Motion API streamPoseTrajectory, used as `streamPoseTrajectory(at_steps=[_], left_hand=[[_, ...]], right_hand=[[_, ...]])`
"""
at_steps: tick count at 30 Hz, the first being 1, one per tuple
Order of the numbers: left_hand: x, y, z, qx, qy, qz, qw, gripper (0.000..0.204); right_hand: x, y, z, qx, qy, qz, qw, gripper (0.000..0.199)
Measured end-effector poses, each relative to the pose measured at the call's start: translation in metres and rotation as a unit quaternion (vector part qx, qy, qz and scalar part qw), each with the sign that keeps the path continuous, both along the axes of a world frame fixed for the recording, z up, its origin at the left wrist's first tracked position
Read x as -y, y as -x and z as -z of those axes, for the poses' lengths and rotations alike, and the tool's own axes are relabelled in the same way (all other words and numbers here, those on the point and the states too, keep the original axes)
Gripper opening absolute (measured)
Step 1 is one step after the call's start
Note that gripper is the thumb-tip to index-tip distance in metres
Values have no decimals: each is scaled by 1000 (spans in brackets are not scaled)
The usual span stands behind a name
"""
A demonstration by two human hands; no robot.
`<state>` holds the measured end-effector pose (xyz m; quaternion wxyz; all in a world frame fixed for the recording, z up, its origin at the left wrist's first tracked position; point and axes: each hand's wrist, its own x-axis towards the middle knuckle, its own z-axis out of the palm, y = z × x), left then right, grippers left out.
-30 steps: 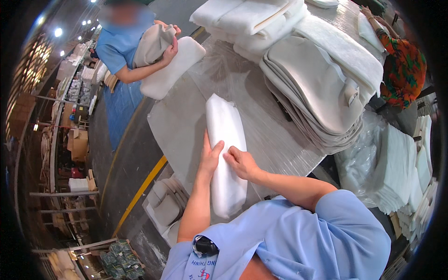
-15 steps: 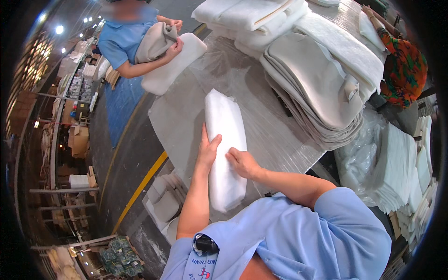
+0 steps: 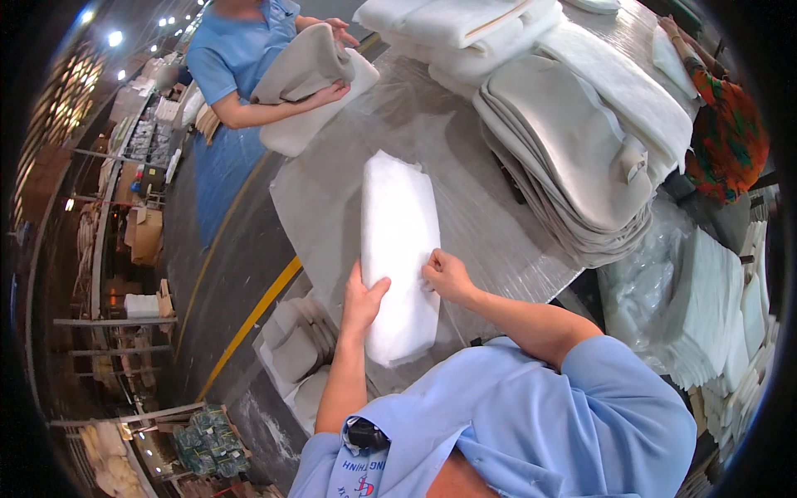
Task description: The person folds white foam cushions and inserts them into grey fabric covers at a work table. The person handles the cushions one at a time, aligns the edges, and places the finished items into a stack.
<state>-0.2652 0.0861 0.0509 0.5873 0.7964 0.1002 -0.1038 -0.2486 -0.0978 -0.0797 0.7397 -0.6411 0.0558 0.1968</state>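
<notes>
A long white padding piece (image 3: 400, 257), soft and fluffy at its ends, stands lengthwise in front of me over the near part of the table. My left hand (image 3: 363, 300) grips its left edge, thumb on the face and fingers behind. At the right edge, my right hand (image 3: 447, 275) is closed, its fingertips pinching the padding's side. To the right lies a stack of grey fabric covers (image 3: 564, 141) with rounded ends.
The plastic-covered table (image 3: 332, 178) also bears folded white padding (image 3: 465, 25) at the back. Across it, a co-worker in blue holds a grey cover (image 3: 307, 66). Another person in a patterned top (image 3: 730, 133) is far right. White sheets (image 3: 706, 307) are piled beside clear plastic.
My right hand has moved from the padding's face to its right edge. My left hand sits lower along the left edge. The co-worker's grey cover is spread wider.
</notes>
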Motion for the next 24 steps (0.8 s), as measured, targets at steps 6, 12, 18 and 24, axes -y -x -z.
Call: streamPoseTrajectory(at_steps=[6, 12, 18, 24], left_hand=[[10, -6, -28, 56, -22, -97, 993, 59], [27, -17, -1, 25, 16, -193, 981, 65], [42, -23, 7, -2, 32, -188, 982, 80], [48, -28, 8, 12, 8, -163, 987, 82]], right_hand=[[-25, -36, -34, 22, -46, -6, 999, 27], [-19, -57, -18, 74, 42, -46, 995, 27], [-11, -7, -49, 153, 85, -76, 982, 33], [-6, -17, 5, 144, 174, -60, 972, 30]])
